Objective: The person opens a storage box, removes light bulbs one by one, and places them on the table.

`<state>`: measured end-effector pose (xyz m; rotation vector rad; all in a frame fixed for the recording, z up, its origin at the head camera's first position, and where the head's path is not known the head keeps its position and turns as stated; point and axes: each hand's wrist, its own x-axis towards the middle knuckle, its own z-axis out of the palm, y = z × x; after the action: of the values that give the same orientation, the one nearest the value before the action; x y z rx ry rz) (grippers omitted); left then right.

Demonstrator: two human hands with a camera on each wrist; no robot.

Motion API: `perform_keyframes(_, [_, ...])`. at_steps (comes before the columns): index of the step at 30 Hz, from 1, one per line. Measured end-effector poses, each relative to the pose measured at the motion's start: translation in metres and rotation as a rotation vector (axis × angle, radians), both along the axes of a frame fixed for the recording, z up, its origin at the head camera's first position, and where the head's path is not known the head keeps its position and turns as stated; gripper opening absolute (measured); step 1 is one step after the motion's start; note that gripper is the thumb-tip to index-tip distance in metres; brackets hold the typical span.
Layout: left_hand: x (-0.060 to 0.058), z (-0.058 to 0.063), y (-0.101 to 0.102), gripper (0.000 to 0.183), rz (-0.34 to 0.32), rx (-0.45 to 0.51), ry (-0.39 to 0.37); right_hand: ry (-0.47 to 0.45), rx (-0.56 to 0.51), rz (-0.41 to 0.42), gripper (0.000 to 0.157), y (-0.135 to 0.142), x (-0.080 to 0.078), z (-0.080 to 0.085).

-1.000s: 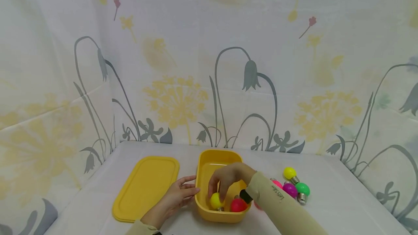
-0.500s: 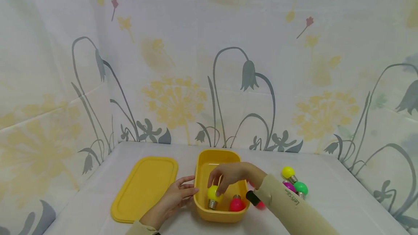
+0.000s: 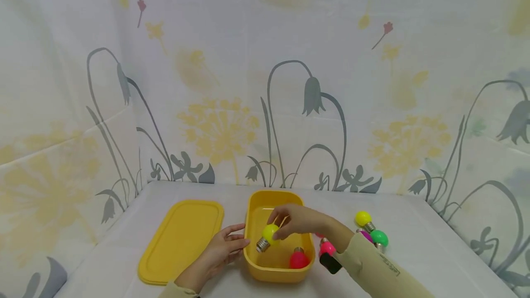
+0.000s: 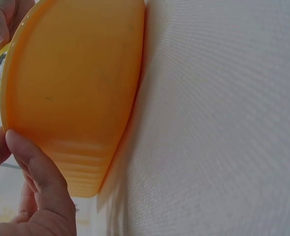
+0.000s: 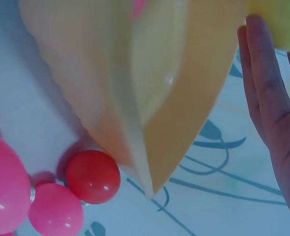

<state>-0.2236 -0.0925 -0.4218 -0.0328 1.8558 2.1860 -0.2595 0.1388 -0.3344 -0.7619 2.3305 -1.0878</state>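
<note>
A yellow plastic box stands on the table. Over its inside, my right hand pinches a yellow light bulb, whose metal screw base points down and to the left. In the right wrist view, that yellow bulb shows only partly at the top right corner. A pinkish-red bulb lies inside the box, near its front right corner. My left hand touches the box's left side with its fingers stretched out. The left wrist view has those fingertips at the rim of the box.
To the left lies a flat yellow lid. Right of the box are a yellow bulb, a green bulb, a purple bulb and pink bulbs, some partly behind the right arm. A flower-printed cloth hangs behind the table.
My right hand has raised the yellow bulb from low in the box, and its base has swung toward the lower left. The left hand has stayed at the box's side.
</note>
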Motion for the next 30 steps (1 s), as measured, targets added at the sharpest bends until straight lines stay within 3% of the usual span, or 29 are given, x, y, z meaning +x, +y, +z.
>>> perform_keyframes(8, [-0.001,-0.001,0.0,0.058,-0.026,0.02,0.023,0.038,-0.129,-0.164,0.036,0.011,0.014,-0.007])
perform_keyframes(16, [0.001,-0.002,0.0,0.058,-0.022,0.022,0.023,0.073,-0.263,-0.264,0.041,0.021,0.025,-0.014])
perform_keyframes(25, [0.001,-0.002,0.0,0.057,-0.013,0.026,0.025,0.085,-0.336,-0.435,0.043,0.036,0.031,-0.025])
perform_keyframes(30, [0.001,-0.002,-0.001,0.057,-0.012,0.026,0.025,0.12,-0.326,-0.549,0.039,0.044,0.036,-0.027])
